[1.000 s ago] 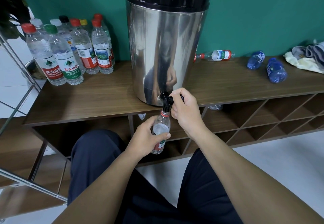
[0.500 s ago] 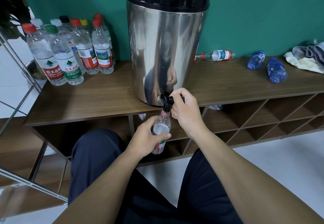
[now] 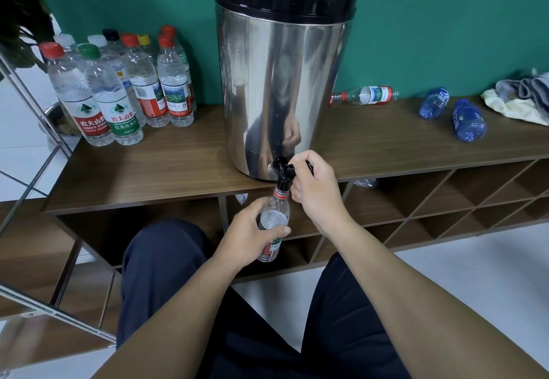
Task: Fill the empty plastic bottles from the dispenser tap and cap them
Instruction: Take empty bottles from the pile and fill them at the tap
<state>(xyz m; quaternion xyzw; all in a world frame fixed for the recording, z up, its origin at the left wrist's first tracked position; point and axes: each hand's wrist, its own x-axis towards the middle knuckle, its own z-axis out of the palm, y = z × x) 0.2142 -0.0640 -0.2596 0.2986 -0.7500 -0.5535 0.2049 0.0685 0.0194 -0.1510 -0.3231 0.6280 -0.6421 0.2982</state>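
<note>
While your left hand (image 3: 252,234) grips the bottle (image 3: 274,221) upright with its neck under the tap (image 3: 283,170), your right hand (image 3: 316,188) is closed on the tap lever of the dispenser (image 3: 282,81), which stands on the tabletop (image 3: 166,167).

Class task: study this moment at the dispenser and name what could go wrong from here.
1. The clear plastic bottle in the left hand looks nearly full under the black tap; it may overflow.
2. It hangs past the wooden shelf edge, so spills would probably hit the dark trousers.
</note>
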